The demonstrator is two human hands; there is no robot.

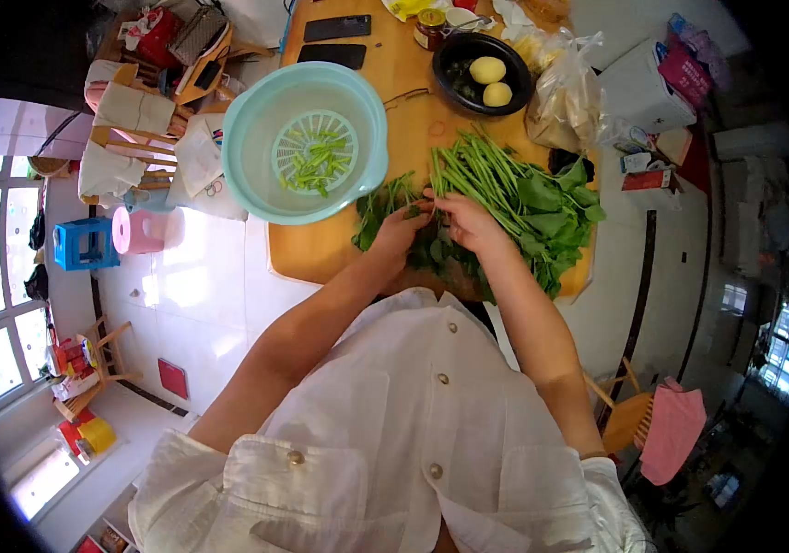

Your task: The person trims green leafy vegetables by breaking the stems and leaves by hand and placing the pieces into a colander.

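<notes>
Two bare hands were at work over a wooden table (307,253), seen from above along the person's own forearms. The left hand (401,232) was bent inward, its fingers closed on leafy greens near the table's front edge. The right hand (471,221) met it fingertip to fingertip, its thumb and forefinger pinched at the same greenery; which stem each grasped could not be told. The main bunch of leafy greens (542,198) lay beside and beyond the right hand, with pale stems pointing away from the person and broad leaves spread toward the table's right edge. A smaller clump (369,217) lay beside the left hand, and further leaves showed beneath both hands. To the left stood a pale turquoise basin (247,129), partly over the table's edge; short green stem pieces (316,166) rested on its round slotted base (302,122). Beyond the bunch, a black bowl (482,41) held two yellowish rounded items (487,70) above darker contents, with a clear plastic bag (565,101) just to its right. Two dark phones (337,28) lay behind the basin, and a lidded jar (429,29) stood near the bowl.
</notes>
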